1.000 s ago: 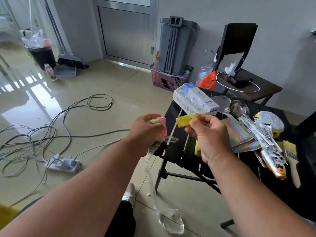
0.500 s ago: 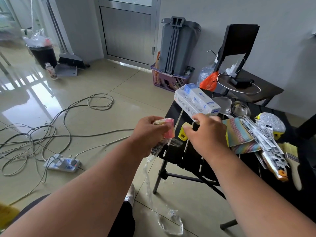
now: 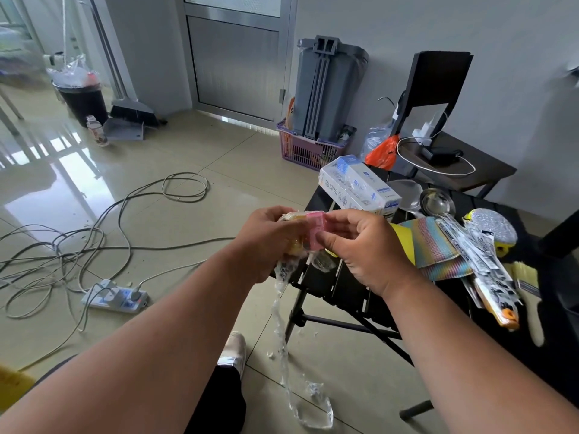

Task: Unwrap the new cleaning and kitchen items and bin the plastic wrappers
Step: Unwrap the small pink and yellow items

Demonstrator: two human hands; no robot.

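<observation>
Between the two hands, raised in front of the person, sits a small pink rectangular plastic block (image 3: 315, 230). The left hand (image 3: 269, 242) curls round a bundle holding the pink block and something yellowish, and the right hand (image 3: 360, 245) pinches the block's near edge with thumb and fingertips, so the hands are close together, both clamped on the same piece. From under the left hand a long clear crumpled plastic wrapper (image 3: 283, 327) trails down to the floor.

The step in hand looks like pulling the pink block free of its film. To do it well, I would keep the left grip firm on the wrapper and draw the block straight out with the right, so the film neither tears into bits nor drops.

Counted: one pink block, one hanging wrapper. Just right of the right hand, on the black slatted worktop (image 3: 326, 277), lie one white-and-blue wrapped box (image 3: 357, 186), one stack of striped cloths (image 3: 435, 245), and one long printed packet (image 3: 488, 270). Well left of the hands stands one dark bin with a plastic liner (image 3: 82, 95), the likely place for the film.
</observation>
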